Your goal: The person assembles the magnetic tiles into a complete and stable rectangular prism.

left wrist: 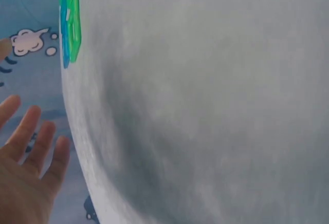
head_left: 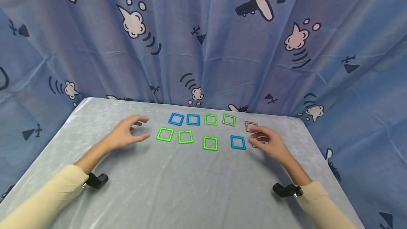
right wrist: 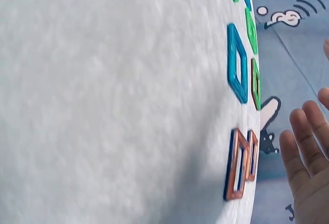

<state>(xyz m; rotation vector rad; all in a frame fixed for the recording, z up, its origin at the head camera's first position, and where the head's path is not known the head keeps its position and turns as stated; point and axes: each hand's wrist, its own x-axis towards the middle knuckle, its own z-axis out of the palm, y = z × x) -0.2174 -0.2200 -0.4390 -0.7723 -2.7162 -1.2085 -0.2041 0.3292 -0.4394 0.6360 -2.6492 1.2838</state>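
Square open-centred plastic frames lie in two rows across the far part of the table. My left hand [head_left: 125,133] hovers left of the rows, thumb and fingers spread apart with nothing between them. Nearest to it is a green frame [head_left: 164,140] in the front row. On the right, my right hand [head_left: 271,143] hangs over the front orange frame [right wrist: 232,170] and partly hides it in the head view. Its fingers are loosely bent and hold nothing. Behind that lies another orange frame [head_left: 251,122]; a blue frame [head_left: 232,142] is just left of the fingertips.
Several more green and blue frames fill the rows, including a blue frame [head_left: 193,115] at the back. A pale cloth covers the table [head_left: 178,186]. Behind the table's far edge hangs a blue curtain [head_left: 222,73] printed with planes. Each wrist carries a black camera [head_left: 98,180].
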